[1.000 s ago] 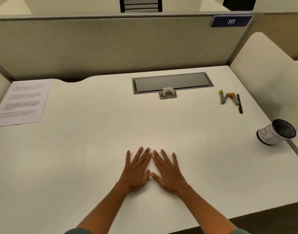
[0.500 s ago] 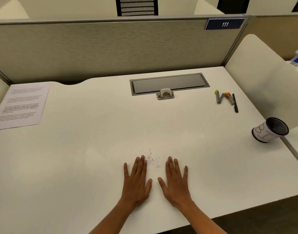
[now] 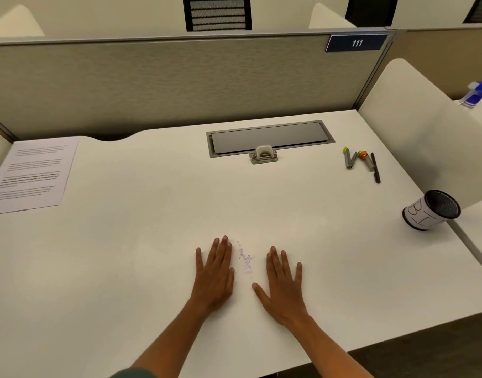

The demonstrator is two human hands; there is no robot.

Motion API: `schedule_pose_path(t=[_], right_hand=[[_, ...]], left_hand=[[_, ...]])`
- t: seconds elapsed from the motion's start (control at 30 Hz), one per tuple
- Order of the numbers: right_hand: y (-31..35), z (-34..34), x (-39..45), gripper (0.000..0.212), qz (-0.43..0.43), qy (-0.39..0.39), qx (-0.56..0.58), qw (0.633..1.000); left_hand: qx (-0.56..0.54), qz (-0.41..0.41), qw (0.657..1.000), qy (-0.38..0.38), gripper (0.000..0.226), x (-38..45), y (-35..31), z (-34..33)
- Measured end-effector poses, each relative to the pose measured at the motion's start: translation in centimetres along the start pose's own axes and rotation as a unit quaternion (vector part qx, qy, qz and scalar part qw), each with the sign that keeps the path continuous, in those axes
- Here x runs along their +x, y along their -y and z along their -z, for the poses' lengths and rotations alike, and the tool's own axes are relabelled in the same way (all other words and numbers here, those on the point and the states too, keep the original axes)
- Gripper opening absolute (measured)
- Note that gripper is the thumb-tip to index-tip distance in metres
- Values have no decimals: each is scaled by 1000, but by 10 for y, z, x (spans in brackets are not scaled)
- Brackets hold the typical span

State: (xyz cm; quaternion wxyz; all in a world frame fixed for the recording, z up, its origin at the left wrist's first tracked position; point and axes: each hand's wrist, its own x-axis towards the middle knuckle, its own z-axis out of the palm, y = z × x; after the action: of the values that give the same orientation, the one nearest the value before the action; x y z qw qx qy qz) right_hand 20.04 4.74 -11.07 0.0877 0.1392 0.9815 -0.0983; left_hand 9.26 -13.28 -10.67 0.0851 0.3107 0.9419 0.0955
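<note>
Both hands lie flat, palms down, on the white desk (image 3: 125, 268) near its front edge. My left hand (image 3: 214, 274) has straight fingers close together. My right hand (image 3: 282, 285) sits a short gap to its right, thumb spread inward. Between them lies a small scatter of tiny pale specks (image 3: 246, 259) on the desk surface. Neither hand holds anything.
A printed sheet (image 3: 32, 175) lies at the far left. A grey cable tray lid (image 3: 270, 137) with a latch sits at the back. Several pens and markers (image 3: 362, 163) lie at the right, near a tipped mesh pen cup (image 3: 430, 210). A partition wall (image 3: 180, 83) closes the back.
My hands have slid back toward me and apart. The scatter of specks they covered a second ago now shows between them.
</note>
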Motion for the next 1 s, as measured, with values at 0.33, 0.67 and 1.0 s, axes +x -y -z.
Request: schedule_pose_path(t=[0.33, 0.67, 1.0], right_hand=[[-3, 16, 33, 119, 8, 31, 14, 999], [4, 24, 78, 124, 33, 18, 34, 999], [14, 14, 75, 89, 110, -52, 78, 990]], left_hand=[[19, -35, 997, 67, 73, 43, 9, 10], [-21, -93, 993, 76, 65, 21, 6, 13], [-55, 41, 998, -1, 68, 7, 37, 17]])
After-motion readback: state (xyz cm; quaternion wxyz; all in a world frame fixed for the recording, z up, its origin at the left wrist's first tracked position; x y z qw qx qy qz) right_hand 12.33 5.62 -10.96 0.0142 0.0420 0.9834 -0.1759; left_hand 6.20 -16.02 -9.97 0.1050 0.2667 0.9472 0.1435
